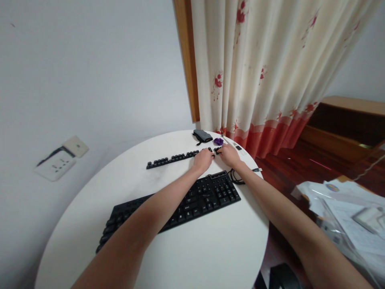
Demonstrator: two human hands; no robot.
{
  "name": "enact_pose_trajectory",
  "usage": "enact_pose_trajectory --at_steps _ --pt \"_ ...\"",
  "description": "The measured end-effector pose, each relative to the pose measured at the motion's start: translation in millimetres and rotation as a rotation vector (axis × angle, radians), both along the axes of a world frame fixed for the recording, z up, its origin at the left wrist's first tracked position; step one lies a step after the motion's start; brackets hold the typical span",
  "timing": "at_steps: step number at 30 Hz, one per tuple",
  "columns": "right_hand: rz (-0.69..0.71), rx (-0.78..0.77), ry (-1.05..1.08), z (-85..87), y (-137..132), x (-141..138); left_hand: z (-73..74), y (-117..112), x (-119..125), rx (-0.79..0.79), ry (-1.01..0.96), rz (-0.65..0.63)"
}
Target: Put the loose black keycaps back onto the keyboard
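A black keyboard (192, 202) lies across the round white table (210, 257). Beyond it runs a row of loose black keycaps (171, 159). My left hand (203, 159) rests at the right end of that row, fingers curled down onto the keycaps. My right hand (228, 154) sits just beside it, fingers bent and pinching at a small black keycap (217, 149) between the two hands. What the fingertips hold is too small to see clearly.
A small purple object (218, 141) and a grey pouch (202, 135) lie at the table's far edge. The keyboard cable (237, 178) coils at the right rim. A flowered curtain (264, 72) hangs behind. Papers in plastic (345, 208) lie to the right. A wall socket (57, 164) is on the left.
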State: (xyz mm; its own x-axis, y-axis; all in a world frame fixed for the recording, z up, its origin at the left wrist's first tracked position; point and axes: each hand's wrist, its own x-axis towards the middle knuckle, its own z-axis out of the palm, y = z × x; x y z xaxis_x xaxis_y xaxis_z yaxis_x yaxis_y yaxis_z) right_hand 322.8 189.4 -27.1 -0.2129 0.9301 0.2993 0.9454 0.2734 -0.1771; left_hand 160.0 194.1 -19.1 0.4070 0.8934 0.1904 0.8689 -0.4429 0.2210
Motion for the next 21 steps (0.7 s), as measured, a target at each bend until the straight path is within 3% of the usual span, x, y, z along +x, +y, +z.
enact_pose_trajectory --at_steps 8,21 --pt "0.039 0.02 0.026 4.9 3.3 4.1 4.9 -14.1 -2.7 0.011 -0.011 -0.154" --pt "0.167 0.006 -0.071 15.5 4.3 -6.2 0.1 -27.8 -7.2 -0.055 -0.112 -0.214"
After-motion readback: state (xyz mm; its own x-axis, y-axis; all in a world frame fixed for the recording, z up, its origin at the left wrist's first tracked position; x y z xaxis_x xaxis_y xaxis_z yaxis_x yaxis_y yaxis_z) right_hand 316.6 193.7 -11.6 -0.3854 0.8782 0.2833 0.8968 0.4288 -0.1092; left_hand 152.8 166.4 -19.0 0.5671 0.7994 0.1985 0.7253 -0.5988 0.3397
